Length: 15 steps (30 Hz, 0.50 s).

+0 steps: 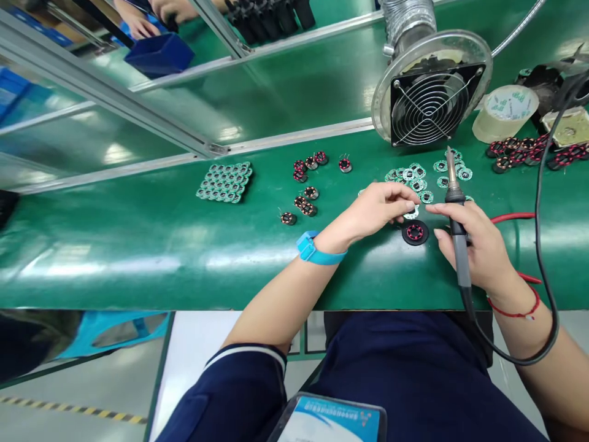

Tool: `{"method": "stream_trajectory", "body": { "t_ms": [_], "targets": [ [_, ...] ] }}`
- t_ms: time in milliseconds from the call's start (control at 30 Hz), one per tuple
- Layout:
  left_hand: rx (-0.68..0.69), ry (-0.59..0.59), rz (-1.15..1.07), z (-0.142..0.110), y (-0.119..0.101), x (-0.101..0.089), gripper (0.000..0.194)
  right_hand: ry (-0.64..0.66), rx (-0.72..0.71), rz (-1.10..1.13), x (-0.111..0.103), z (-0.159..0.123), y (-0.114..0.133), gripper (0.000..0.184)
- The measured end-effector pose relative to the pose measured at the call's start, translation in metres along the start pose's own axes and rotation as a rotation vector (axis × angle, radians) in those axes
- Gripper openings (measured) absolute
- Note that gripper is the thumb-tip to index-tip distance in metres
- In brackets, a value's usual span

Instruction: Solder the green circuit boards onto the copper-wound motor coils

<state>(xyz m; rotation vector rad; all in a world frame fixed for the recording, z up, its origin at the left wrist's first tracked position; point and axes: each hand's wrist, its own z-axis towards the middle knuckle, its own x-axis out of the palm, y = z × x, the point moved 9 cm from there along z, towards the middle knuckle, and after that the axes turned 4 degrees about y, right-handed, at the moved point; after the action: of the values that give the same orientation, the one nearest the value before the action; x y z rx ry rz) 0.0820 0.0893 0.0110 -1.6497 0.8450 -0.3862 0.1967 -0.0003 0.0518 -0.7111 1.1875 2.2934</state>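
My left hand (385, 207), with a blue wrist strap (322, 250), pinches a small round circuit board (411, 212) between thumb and fingers. Just below it a motor stator with red windings (415, 231) sits on a round black base (407, 239). My right hand (481, 242) is closed around a soldering iron (461, 245), whose tip points up and away from me. The right index finger and thumb reach toward the board, apart from it. Beyond the left hand lies a loose group of round green circuit boards (416, 173), with more near the iron's tip.
Several wound stators (307, 202) stand left of centre, beside a stacked block of round boards (225, 182). A fume fan (430, 107) stands at the back; a tape roll (506, 113) and more stators (519, 150) are right. The iron's cable (539, 215) loops over my right forearm. Another person's hands (142, 21) work beyond the frame.
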Motion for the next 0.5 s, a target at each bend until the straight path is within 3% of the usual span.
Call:
{"method": "stream_trajectory", "body": {
  "t_ms": [233, 367, 500],
  "targets": [
    [0.04, 0.127, -0.306, -0.023, -0.011, 0.029, 0.039, 0.003, -0.021, 0.139, 0.008, 0.0, 0.01, 0.052],
    [0.06, 0.101, -0.325, -0.027, -0.01, 0.033, 0.036, -0.05, -0.063, -0.035, 0.003, -0.002, 0.011, 0.053],
    [0.064, 0.061, -0.243, -0.028, -0.006, 0.032, 0.031, 0.038, -0.08, -0.118, 0.009, -0.002, 0.015, 0.054]
  ]
}}
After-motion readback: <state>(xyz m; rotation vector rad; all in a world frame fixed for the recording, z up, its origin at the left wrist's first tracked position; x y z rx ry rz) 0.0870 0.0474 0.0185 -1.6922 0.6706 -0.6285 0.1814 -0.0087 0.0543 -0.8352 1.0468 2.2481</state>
